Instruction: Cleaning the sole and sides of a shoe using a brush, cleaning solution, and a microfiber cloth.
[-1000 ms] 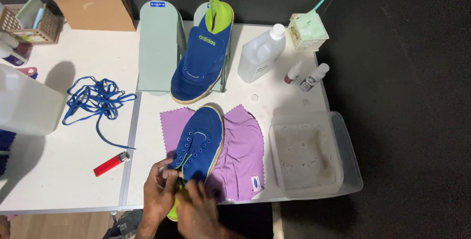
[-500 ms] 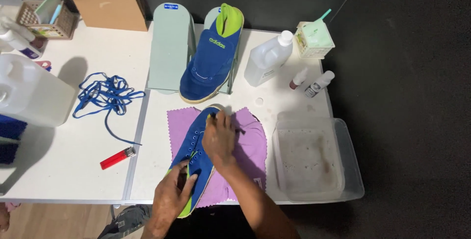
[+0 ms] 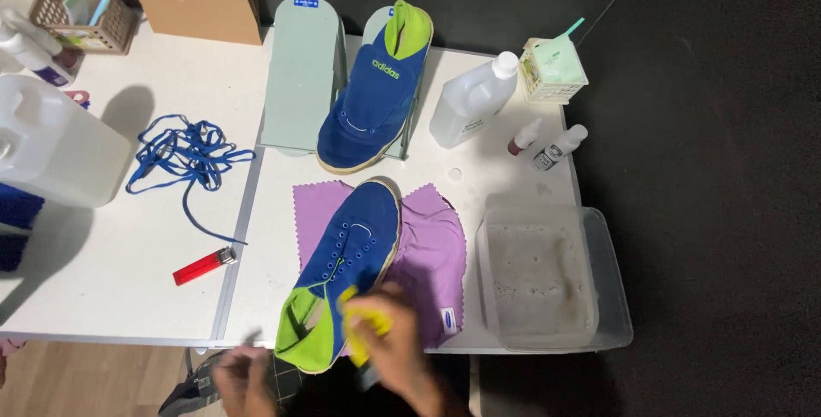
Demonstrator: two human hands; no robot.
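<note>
Table (image 3: 111, 254): a white work surface fills the left and middle of the view, with dark floor to its right.
Jug (image 3: 47, 147): a large translucent white container at the far left edge.
Clear tub (image 3: 547, 276): a see-through plastic box at the near right corner of the table, with speckled residue inside.
Stands (image 3: 299, 75): two pale green shoe stands at the far middle; the left one is bare.
Second shoe (image 3: 372, 96): a blue shoe with a lime green lining leans on the right stand, toe pointing near.
Purple cloth (image 3: 436, 254): spread flat under the near shoe, showing on both sides of it.
Blue shoe (image 3: 351, 254): lies on the purple cloth at the near middle, without laces, toe pointing far, its lime green opening toward the near edge.
Laces (image 3: 184, 156): a loose tangle of blue lace on the left part of the table.
Bottle (image 3: 470, 100): a white plastic bottle right of the stands, with a small green box and two little vials beyond it.
Lighter (image 3: 203, 266): red, lying left of the shoe.
Right hand (image 3: 389, 344): blurred, at the shoe's heel, fingers closed around a yellow cloth (image 3: 363, 331) that touches the shoe's opening.
Left hand (image 3: 244, 378): blurred, off the near table edge, left of the heel; whether it holds anything cannot be told.
</note>
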